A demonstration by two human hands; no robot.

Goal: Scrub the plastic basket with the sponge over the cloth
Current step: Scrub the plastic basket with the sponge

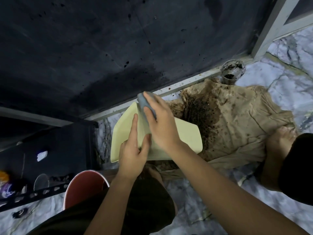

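Left hand gripped the basket beside the cloth; right hand grasped the sponge; hard scrubbing could slip it

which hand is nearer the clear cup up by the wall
Right. The right hand, holding the sponge on the basket, lies below-left of the clear cup. The left hand grips the basket's near edge, farther down and left.

Left hand, forearm rising from below, grips with thumb and index finger spread apart. Right hand, forearm entering from lower right and crossing above the left wrist, fingers extended forward, pressing palm down
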